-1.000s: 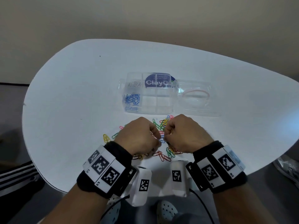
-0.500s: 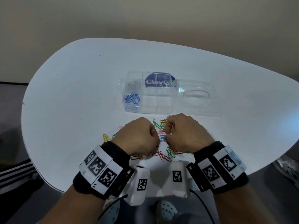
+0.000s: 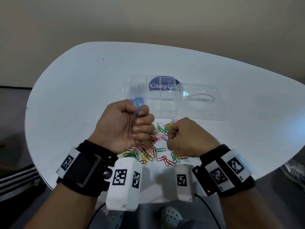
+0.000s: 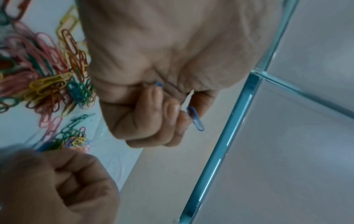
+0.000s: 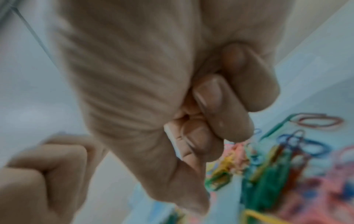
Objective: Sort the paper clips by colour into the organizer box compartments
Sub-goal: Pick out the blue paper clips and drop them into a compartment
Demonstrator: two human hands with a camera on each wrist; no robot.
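Blue paper clips [image 3: 137, 111] in left grip [image 3: 125, 126]

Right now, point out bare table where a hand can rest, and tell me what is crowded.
Bare: the table left of the box, and behind the box toward the far edge. Crowded: the clip pile between the left hand and right hand.

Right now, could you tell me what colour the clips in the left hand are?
Blue clips, clearest in the left wrist view.
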